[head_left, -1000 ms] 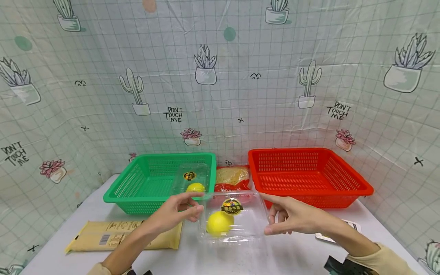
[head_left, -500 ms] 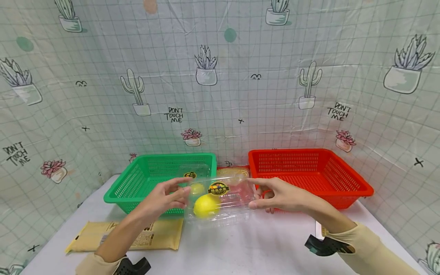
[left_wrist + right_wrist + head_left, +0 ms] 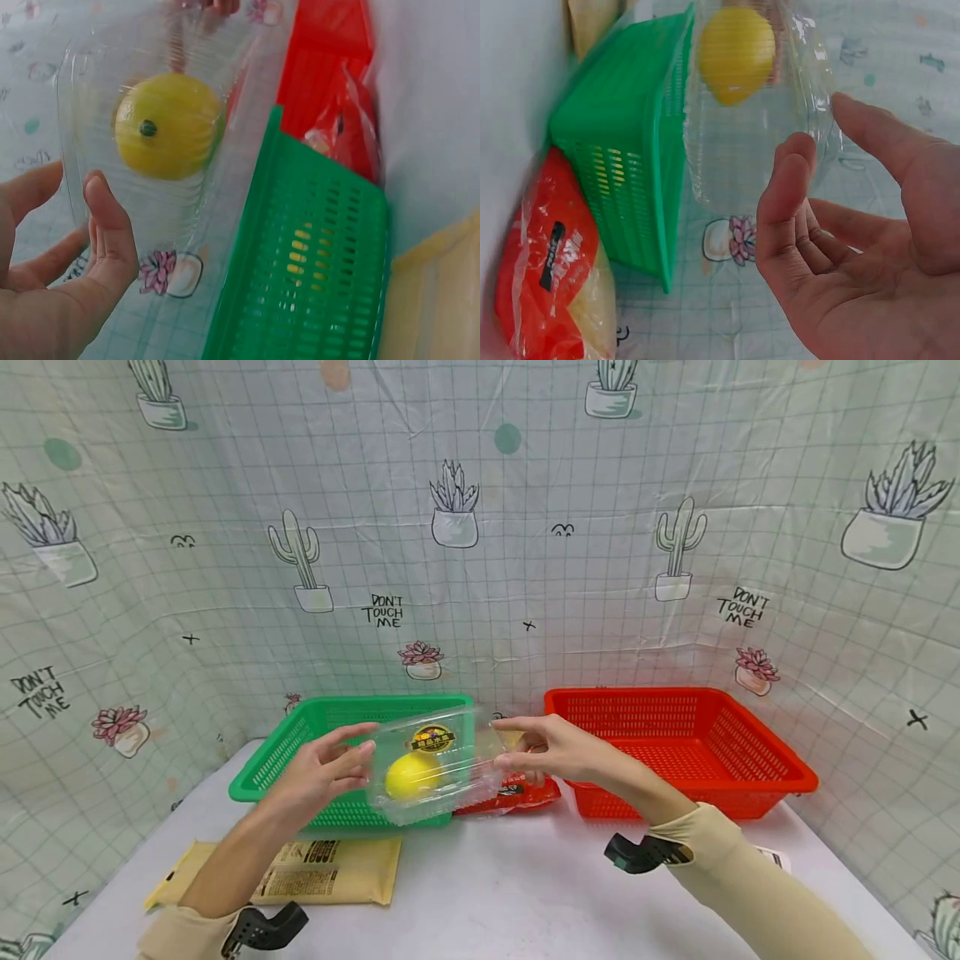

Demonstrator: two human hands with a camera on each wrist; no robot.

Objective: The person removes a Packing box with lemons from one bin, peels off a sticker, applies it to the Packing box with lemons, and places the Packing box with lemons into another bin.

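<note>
A clear plastic clamshell box (image 3: 461,777) with a black-and-gold fruit label hangs tilted in the air, overlapping the green basket (image 3: 251,789) in the head view. Inside it lies a yellow lemon (image 3: 414,775), toward the left end. My left hand (image 3: 315,775) pinches the box's left end between thumb and fingers. The right end is pinched by my right hand (image 3: 558,750), thumb below and index finger along the upper edge. In the left wrist view the lemon (image 3: 169,127) shows through the plastic above the basket's level. Yellow shows through the basket's slots (image 3: 307,247).
On the right stands a red basket (image 3: 697,789). A red-and-clear bag (image 3: 517,795) of pale food lies between the baskets, partly covered by the box. A tan package (image 3: 337,872) lies at front left, and a white card (image 3: 774,858) sits behind the right forearm.
Both hands have carried the box with the lemon leftward and upward, away from the table's middle toward the green basket. The box has tilted, and more of the red bag shows.
</note>
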